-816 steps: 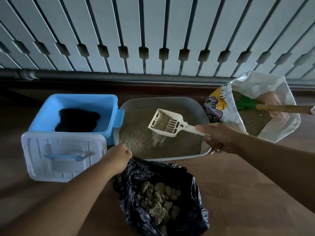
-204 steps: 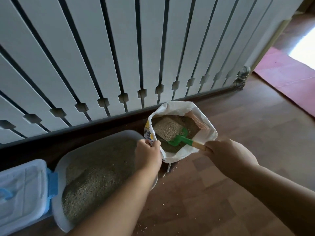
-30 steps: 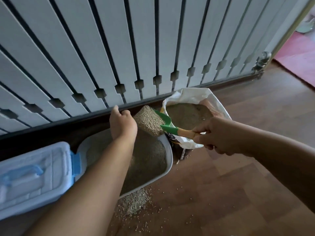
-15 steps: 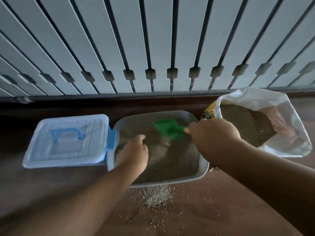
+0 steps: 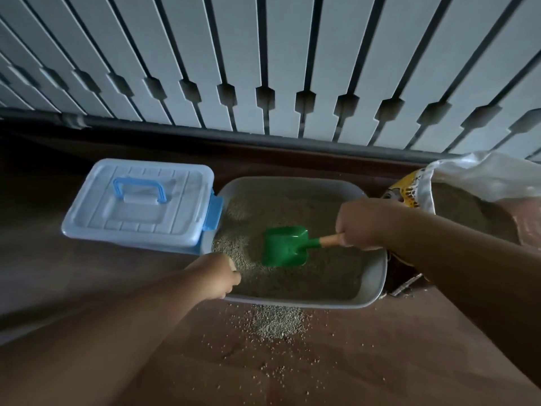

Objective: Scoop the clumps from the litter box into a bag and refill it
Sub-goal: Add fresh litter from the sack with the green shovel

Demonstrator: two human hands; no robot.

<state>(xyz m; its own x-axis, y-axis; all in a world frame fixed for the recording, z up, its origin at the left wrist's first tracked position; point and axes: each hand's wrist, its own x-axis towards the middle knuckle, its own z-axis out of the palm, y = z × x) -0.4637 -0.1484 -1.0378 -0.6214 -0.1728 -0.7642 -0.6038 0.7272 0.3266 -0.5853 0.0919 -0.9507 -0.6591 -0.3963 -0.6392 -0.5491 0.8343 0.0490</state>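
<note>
The grey litter box (image 5: 377,276) sits on the wooden floor, filled with grainy litter. A green shovel (image 5: 285,246) with a wooden handle lies blade-down on the litter in the middle of the box; my right hand (image 5: 360,222) grips that handle from the right. My left hand (image 5: 218,276) is closed on the box's near-left rim. The open white litter bag (image 5: 468,183) with a yellow print stands to the right, litter visible inside. The black waste bag is out of view.
A light-blue lidded storage box (image 5: 140,205) with a blue handle touches the litter box's left side. Spilled litter (image 5: 275,320) is scattered on the floor in front of the box. A white slatted fence (image 5: 263,60) runs along the back.
The shovel has moved from the far part of the box toward its middle and lies flat on the litter. My left hand has slid to the box's near-left rim. The view shifted slightly left.
</note>
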